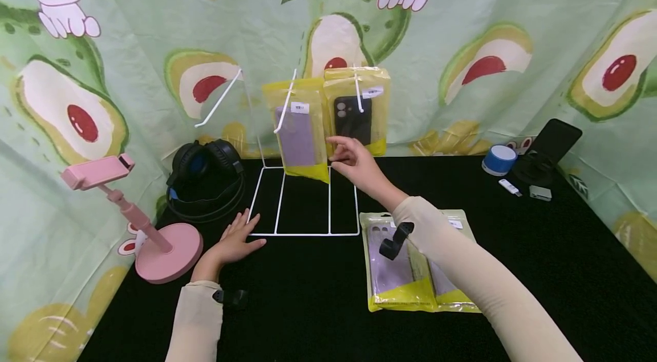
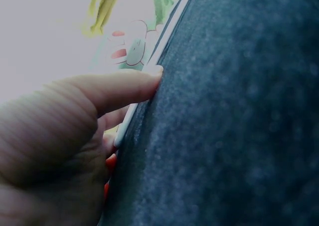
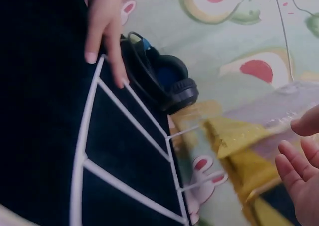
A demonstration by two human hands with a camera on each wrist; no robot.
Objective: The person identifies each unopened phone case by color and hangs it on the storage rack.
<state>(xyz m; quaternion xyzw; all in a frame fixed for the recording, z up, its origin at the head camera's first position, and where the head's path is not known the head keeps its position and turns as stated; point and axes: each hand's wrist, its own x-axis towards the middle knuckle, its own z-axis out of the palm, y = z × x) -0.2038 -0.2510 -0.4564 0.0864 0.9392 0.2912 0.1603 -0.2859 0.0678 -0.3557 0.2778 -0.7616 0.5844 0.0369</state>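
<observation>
Head view showed two packets lying flat nearest the person on the black bench. Farther in, the left hand lay flat, fingers straight and released, touching the front corner of the white wire rack. Beyond it, the right hand reached up with fingers loosely spread, grasping nothing, just beside the lower edge of the black-case packet hanging next to a purple-case packet. Headphones sat left of the rack.
</observation>
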